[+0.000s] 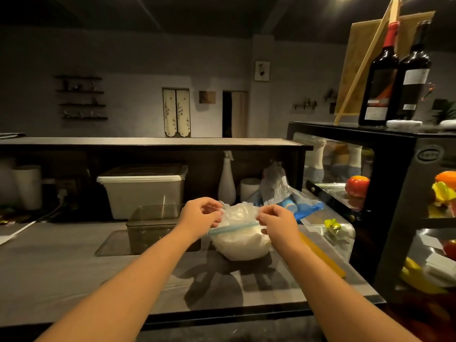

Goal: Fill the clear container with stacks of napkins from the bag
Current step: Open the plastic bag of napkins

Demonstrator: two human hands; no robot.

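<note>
- My left hand (201,213) and right hand (277,222) each pinch the top of the bag (240,233) between them, napkins inside.
- The clear container (154,227), just beyond my left hand on the bench (61,267), looks empty, though dimly lit; all filling remains.

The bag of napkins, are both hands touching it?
Touching. The head view shows the left hand and right hand pinching the top of the bag of napkins.

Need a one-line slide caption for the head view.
Both hands, left and right, pinch open the napkin bag beside the empty clear container.
</note>
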